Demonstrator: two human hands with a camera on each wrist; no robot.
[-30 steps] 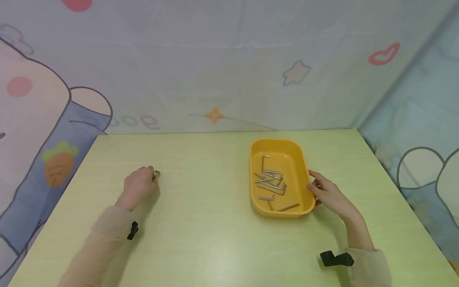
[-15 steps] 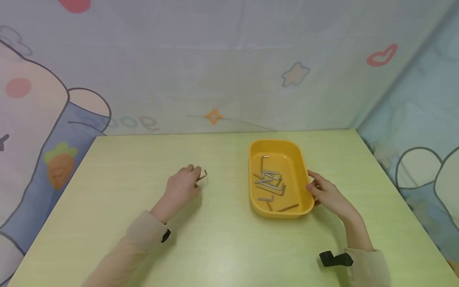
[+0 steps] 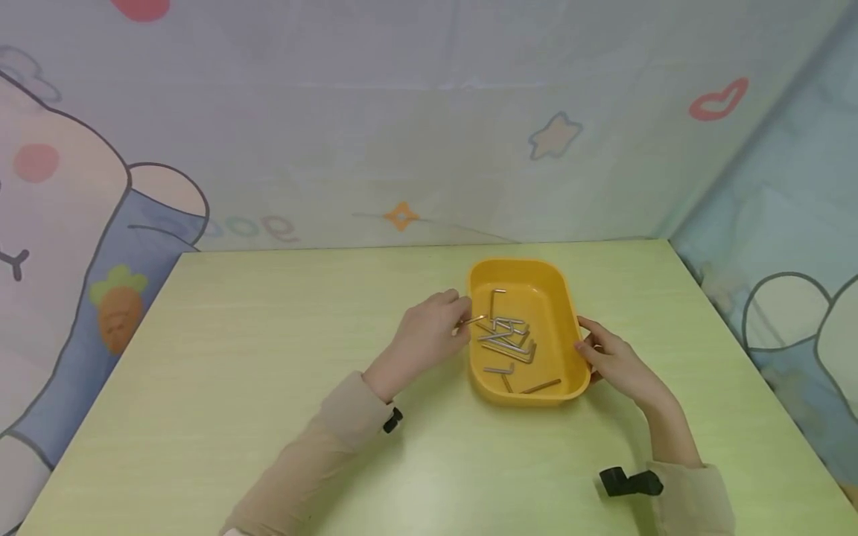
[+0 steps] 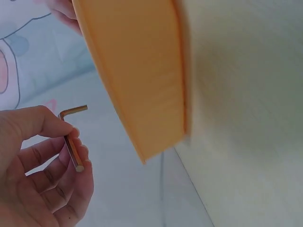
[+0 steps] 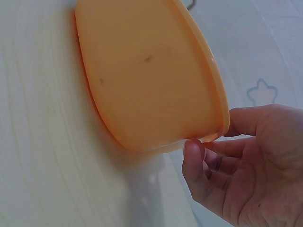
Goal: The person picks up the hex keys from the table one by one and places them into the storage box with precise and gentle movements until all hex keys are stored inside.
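Note:
At the left side of a yellow plastic tray [image 3: 523, 400], my left hand [image 3: 429, 331] pinches a hex key between thumb and fingers. In the left wrist view this hex key [image 4: 73, 152] is L-shaped and brass-toned, its short arm pointing toward the tray's wall [image 4: 137, 85]. Several silver and brownish hex keys [image 3: 498, 370] lie loose on the tray's floor, some crossing each other. My right hand [image 3: 620, 365] holds the tray's right edge. Seen from the right wrist, thumb and fingers grip the rim [image 5: 218, 94] at one corner.
The tray stands on a pale yellow-green table [image 3: 302, 313], right of its middle. A printed cloth backdrop [image 3: 429, 149] rises behind the table and along its sides. Black wrist devices [image 3: 630, 482] sit at both cuffs.
My left hand has carried the hex key rightward across the table, from the left part to the tray's left rim. The right hand and the tray stay in place.

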